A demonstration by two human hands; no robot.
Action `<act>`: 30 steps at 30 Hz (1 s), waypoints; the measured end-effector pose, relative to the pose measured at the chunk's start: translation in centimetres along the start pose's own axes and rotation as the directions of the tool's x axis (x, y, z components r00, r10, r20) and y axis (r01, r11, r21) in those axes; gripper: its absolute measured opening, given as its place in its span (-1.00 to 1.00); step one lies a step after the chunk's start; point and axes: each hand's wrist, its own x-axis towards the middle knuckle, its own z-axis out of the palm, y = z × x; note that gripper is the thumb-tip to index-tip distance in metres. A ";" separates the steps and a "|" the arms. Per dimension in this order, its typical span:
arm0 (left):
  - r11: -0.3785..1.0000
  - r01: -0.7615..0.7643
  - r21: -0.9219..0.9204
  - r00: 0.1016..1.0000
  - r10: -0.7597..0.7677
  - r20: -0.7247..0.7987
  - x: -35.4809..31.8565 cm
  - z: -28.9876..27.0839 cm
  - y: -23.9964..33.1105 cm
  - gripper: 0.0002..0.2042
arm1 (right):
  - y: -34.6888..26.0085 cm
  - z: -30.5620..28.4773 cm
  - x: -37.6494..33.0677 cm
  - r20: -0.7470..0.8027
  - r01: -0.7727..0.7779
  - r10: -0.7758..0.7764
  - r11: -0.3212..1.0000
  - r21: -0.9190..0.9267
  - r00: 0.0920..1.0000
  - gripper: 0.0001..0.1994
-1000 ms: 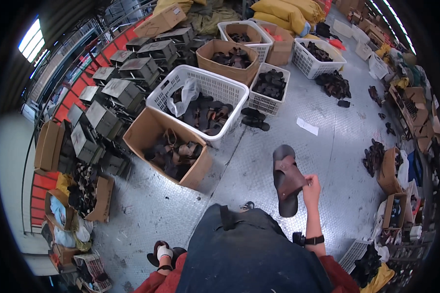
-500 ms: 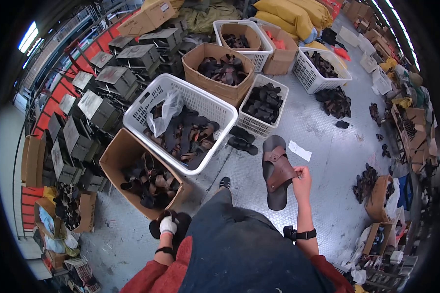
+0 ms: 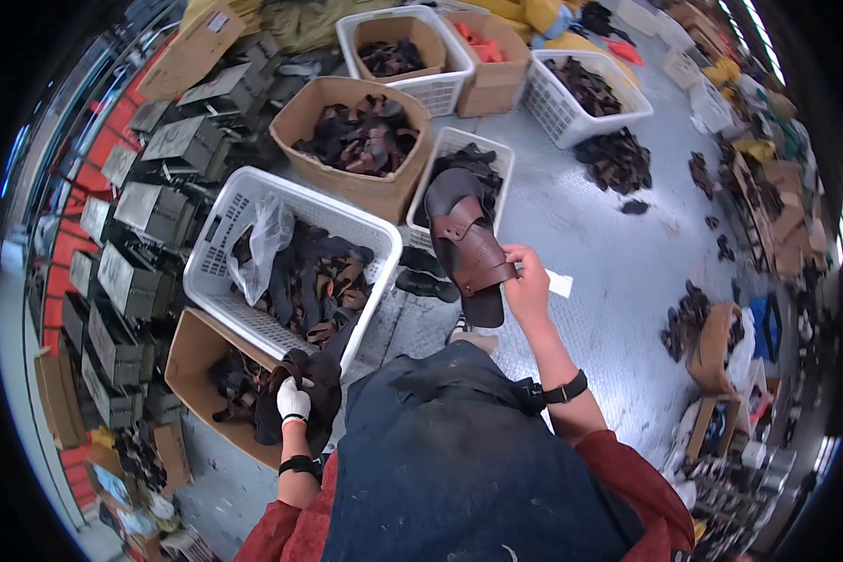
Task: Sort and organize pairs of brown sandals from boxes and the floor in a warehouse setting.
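Note:
My bare right hand (image 3: 528, 281) pinches a brown leather slide sandal (image 3: 465, 242) by its strap edge. The sandal hangs tilted, its toe in front of a small white crate (image 3: 498, 199) of dark footwear. On my left hand (image 3: 294, 401) is a white glove, its fingers closed round dark sandals (image 3: 322, 389); how many cannot be told. These sandals overlap the near side of a cardboard box (image 3: 192, 351) with more sandals in it. Just beyond stands a large white basket (image 3: 365, 228) holding brown and black sandals and a clear plastic bag (image 3: 264, 251).
A cardboard box (image 3: 300, 169) of sandals stands beyond the large basket. Farther right is another white crate (image 3: 557, 112), with a pile of footwear (image 3: 614, 159) before it. Metal boxes (image 3: 140, 272) line the left. Dark sandals (image 3: 426, 284) and a white paper (image 3: 559, 284) lie on the floor.
My view has shifted to the right and I have stepped forward. The sandal in my right hand has moved toward the small crate. My left hand's sandals have come up against the cardboard box.

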 end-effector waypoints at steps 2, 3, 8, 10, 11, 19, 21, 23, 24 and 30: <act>0.995 0.103 0.002 0.995 -0.103 -0.004 -0.5 1.9 -0.2 -0.77 | 1.2 1.0 3.6 0.053 0.021 -0.024 0.998 0.055 0.998 -0.82; 0.991 0.134 0.017 0.991 -0.135 0.002 -1.6 3.3 -1.4 -0.79 | 1.8 1.5 5.6 0.077 0.040 -0.046 0.996 0.077 0.996 -0.82; 0.863 0.482 0.150 0.856 -0.500 0.129 -9.2 8.8 -2.3 -0.78 | 2.4 3.7 14.8 0.186 0.002 -0.030 0.989 0.148 0.982 -0.84; 0.846 0.523 0.103 0.843 -0.531 0.088 -11.7 11.5 -2.5 -0.80 | 1.1 5.8 20.6 0.180 0.076 -0.111 0.979 0.188 0.977 -0.77; 0.837 0.546 0.023 0.835 -0.547 0.059 -12.7 13.6 -4.7 -0.81 | -0.1 6.3 23.2 0.143 0.152 -0.189 0.960 0.233 0.972 -0.72; 0.940 0.326 0.096 0.942 -0.332 0.052 -5.2 9.3 6.8 -0.74 | 5.2 3.1 24.1 0.467 0.189 -0.180 0.982 0.029 0.866 -0.79; 0.810 0.456 -0.369 0.868 -0.497 -0.019 -1.0 8.1 7.7 -0.74 | 11.1 -0.4 20.0 0.678 0.222 0.121 0.891 -0.396 0.725 -0.75; 0.869 0.258 -0.421 0.941 -0.324 -0.092 5.1 6.1 7.5 -0.71 | 21.8 -5.5 13.0 0.666 0.188 0.396 0.756 -0.627 0.632 -0.69; 0.896 0.165 -0.412 0.955 -0.250 -0.162 7.7 4.3 10.5 -0.71 | 23.0 -7.5 10.2 0.600 0.141 0.627 0.623 -0.769 0.497 -0.68; 0.295 -0.155 -0.943 0.987 0.015 -0.157 16.4 -4.5 28.6 -0.83 | 26.4 -14.9 -5.5 0.440 -0.318 0.806 0.570 -0.758 0.395 -0.69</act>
